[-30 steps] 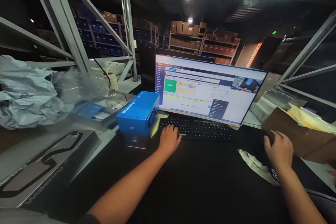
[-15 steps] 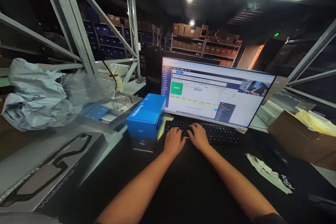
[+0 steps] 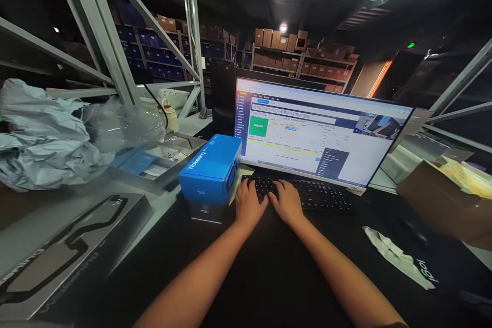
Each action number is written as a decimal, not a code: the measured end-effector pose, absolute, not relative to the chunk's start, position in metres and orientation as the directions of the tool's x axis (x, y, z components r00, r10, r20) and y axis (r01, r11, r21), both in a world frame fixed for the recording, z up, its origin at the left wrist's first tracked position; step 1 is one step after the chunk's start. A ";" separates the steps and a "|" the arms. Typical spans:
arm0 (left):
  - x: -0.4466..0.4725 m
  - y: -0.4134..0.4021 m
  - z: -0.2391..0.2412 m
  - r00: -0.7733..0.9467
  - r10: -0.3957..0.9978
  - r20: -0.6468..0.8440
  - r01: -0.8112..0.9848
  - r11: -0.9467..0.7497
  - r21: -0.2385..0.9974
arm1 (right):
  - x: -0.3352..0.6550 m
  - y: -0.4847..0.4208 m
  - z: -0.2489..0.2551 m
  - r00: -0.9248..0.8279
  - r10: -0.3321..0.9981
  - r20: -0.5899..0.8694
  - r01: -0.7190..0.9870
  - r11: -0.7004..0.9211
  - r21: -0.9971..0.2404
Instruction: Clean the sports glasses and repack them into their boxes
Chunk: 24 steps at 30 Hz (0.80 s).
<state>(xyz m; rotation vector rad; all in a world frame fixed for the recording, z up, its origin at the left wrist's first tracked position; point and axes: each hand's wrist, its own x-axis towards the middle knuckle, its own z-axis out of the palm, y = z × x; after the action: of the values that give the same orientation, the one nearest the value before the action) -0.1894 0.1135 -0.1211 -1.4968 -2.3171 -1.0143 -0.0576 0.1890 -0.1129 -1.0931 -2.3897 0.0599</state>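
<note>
Both my hands rest on a black keyboard (image 3: 326, 197) in front of a lit monitor (image 3: 295, 138). My left hand (image 3: 249, 204) lies over the keyboard's left end, fingers spread and holding nothing. Close beside it on the right, my right hand (image 3: 286, 201) has its fingers apart on the keys, empty too. Just left of my left hand stands a blue Wakening box (image 3: 209, 169), upright on the black desk mat (image 3: 265, 277). A yellowish paper partly shows between that box and the keyboard.
A grey Wakening box (image 3: 73, 246) lies at the left, near an open grey tray (image 3: 157, 174) and crumpled plastic bags (image 3: 42, 138). On the right are a black mouse (image 3: 415, 230), a whitish cloth-like piece (image 3: 395, 256) and a cardboard box (image 3: 442, 200). Metal rack posts (image 3: 103, 31) frame the desk.
The view has shifted slightly. My left hand has moved a little left along the keyboard with its fingers more spread; my right hand stays on the keys.
</note>
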 end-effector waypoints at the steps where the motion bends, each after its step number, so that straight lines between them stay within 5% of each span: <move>1: -0.189 0.113 -0.121 -0.464 0.724 0.510 0.868 0.257 0.425 | -0.056 0.189 -0.113 -0.535 0.729 0.426 0.702 0.665 -0.255; 24: -0.190 0.115 -0.130 -0.336 0.742 0.580 0.942 0.271 0.198 | -0.038 0.181 -0.110 -0.523 0.733 0.434 0.655 0.672 -0.346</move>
<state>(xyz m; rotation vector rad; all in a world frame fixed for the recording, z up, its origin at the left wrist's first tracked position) -0.1897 0.1154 -0.1302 -1.5279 -2.1751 -0.7361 -0.0385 0.1813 -0.1102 -1.0686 -2.3303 0.1871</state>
